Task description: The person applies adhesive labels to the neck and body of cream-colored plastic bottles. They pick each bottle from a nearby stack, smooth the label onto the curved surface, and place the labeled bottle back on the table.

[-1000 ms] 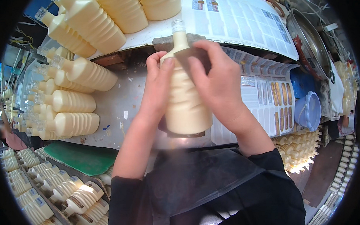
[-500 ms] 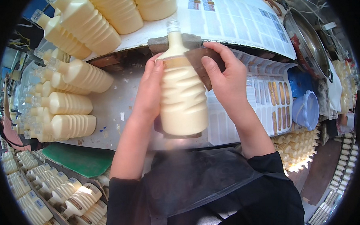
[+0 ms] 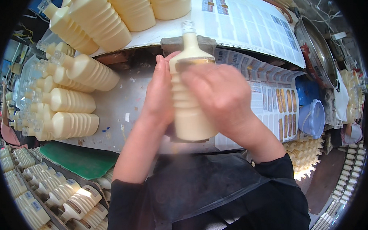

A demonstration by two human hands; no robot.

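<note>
A cream plastic bottle point(image 3: 193, 125) with ribbed sides and a clear threaded neck lies in front of me, its neck away from me on a grey block point(image 3: 169, 45). My left hand point(image 3: 157, 89) holds it along its left side, the fingers partly hidden behind it. A gold-and-brown label strip point(image 3: 202, 61) crosses the bottle's shoulder. Over the bottle's right half, my right hand point(image 3: 221, 94) is closed and blurred by motion, its fingertips at the label. A dark flat piece point(image 3: 181, 65) shows at those fingertips, mostly hidden by the hand.
Cream bottles point(image 3: 73, 101) lie stacked at the left; larger ones point(image 3: 96, 14) stand behind. Label sheets point(image 3: 270, 93) lie at the right, beside a blue bucket point(image 3: 312, 117) and a metal pan point(image 3: 318, 46). Labelled bottles point(image 3: 81, 202) fill the lower left near a green board point(image 3: 77, 160).
My right hand has moved left across the bottle's shoulder, carrying the dark brown flat piece over the label. My left hand still holds the bottle; the whole view has shifted slightly.
</note>
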